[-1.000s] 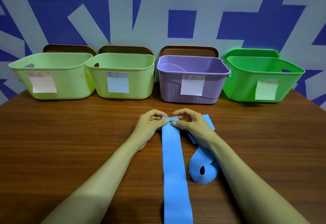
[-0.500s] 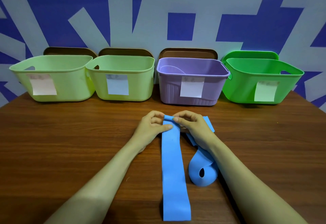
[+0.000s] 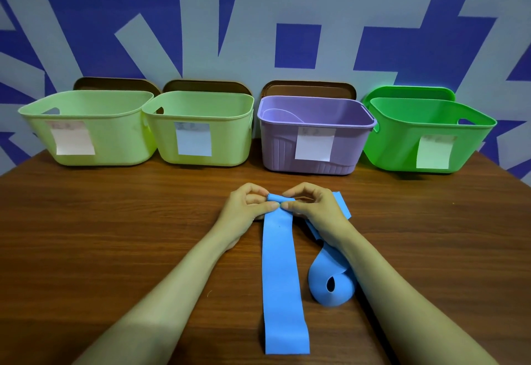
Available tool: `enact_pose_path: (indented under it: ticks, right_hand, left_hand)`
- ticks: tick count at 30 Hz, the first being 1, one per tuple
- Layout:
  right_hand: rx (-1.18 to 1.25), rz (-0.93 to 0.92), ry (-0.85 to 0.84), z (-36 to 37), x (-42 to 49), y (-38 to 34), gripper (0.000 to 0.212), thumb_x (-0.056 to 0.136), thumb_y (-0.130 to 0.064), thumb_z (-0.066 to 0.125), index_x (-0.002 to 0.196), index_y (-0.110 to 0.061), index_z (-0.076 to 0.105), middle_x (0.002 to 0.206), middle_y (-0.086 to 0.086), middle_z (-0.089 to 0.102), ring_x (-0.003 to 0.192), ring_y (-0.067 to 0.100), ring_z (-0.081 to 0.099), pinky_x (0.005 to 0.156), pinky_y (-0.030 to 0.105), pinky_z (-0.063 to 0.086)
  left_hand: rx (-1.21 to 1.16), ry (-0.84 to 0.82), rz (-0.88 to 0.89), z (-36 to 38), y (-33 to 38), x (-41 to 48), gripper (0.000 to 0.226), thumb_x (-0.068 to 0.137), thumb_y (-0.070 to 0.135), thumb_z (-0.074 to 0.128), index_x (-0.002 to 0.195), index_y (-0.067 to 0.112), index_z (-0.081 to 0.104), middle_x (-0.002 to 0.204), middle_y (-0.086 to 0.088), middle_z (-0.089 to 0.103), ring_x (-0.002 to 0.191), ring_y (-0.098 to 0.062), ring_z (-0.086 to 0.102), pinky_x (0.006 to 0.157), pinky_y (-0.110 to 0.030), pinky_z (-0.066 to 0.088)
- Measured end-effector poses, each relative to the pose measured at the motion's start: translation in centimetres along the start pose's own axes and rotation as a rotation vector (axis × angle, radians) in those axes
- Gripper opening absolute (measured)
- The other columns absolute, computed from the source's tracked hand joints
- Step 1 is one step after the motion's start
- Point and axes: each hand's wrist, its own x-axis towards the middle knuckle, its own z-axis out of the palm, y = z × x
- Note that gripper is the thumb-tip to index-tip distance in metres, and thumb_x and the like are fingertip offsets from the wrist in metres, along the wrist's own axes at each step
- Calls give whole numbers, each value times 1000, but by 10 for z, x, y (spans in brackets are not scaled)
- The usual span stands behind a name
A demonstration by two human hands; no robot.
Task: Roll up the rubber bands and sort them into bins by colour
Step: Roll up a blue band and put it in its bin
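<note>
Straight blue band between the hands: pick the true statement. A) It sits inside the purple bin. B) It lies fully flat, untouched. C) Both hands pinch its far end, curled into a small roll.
C: the left hand and right hand pinch the curled far end of the straight blue band, whose remaining length lies flat on the table.

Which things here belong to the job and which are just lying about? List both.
Job: left hand and right hand, both pinching the rolled end of the flat band; looped band beside it; two pale bins; purple bin; green bin.
Lying about: three brown boards and a green lid, behind the bins.
</note>
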Motion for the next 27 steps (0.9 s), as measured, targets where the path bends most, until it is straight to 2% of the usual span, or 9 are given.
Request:
enact_pose_path:
  ticks: [3,6,8,12,14,16,19,23,27]
  right_hand:
    - [-16,1,9,-1,0,2,17,76,0,75,85,-13,69,97,8,71,93,25,66,85,33,56]
    - [-49,2,0,-1,0,0,19,76,1,76,84,-14,69,96,5,70,89,20,65,83,28,55]
    - [-50,1,-32,0,0,-2,22,76,0,76,91,-16,68,101,3,69,91,17,65,80,23,55]
    - [-9,42,-61,-3,1,-2,23,84,-18,72,106,-20,66,107,2,66,101,13,64,81,22,53]
    - [-31,67,-89,-3,1,-2,18,88,-21,68,104,-16,68,102,8,67,95,12,63,77,20,51]
    - [-46,66,-99,-2,1,-2,16,89,-19,67,102,-11,69,99,11,68,87,9,63,71,17,50]
    - [23,49,-70,-2,0,-3,13,89,-13,65,101,-8,70,89,4,69,77,4,65,66,14,48]
    - [63,38,-36,-3,0,-3,10,87,-11,67,96,-14,71,91,2,70,81,9,66,68,17,51]
    - [40,27,-37,-2,-1,-2,16,80,-2,73,92,-14,70,96,4,71,90,17,68,76,22,55]
  left_hand:
    - [4,-20,10,0,-1,0,29,77,16,77,100,11,62,97,-9,70,91,-19,69,78,-27,56]
    - [7,-22,17,0,-2,0,23,80,18,74,98,10,63,96,-11,70,93,-22,68,83,-34,55]
    - [-2,-12,27,0,-2,0,21,81,14,73,98,10,63,96,-12,69,93,-22,68,82,-32,55]
    - [-37,-3,39,-1,-1,-1,21,80,8,72,99,8,62,99,-14,68,91,-19,68,76,-25,56]
    - [-45,-7,46,-1,0,-2,21,80,6,72,98,8,62,98,-13,68,93,-20,68,76,-25,57]
    - [-53,-10,48,-1,1,-2,22,80,4,72,99,8,62,99,-12,68,94,-21,68,78,-27,57]
    - [-62,-45,40,1,1,-2,31,79,3,73,106,9,59,102,-13,67,92,-23,68,80,-31,56]
    - [67,-43,12,3,1,-2,38,77,10,77,108,13,56,93,-12,70,85,-20,70,76,-30,57]
    - [2,-26,-1,1,2,-2,33,76,9,77,102,12,58,94,-9,71,84,-17,71,70,-24,56]
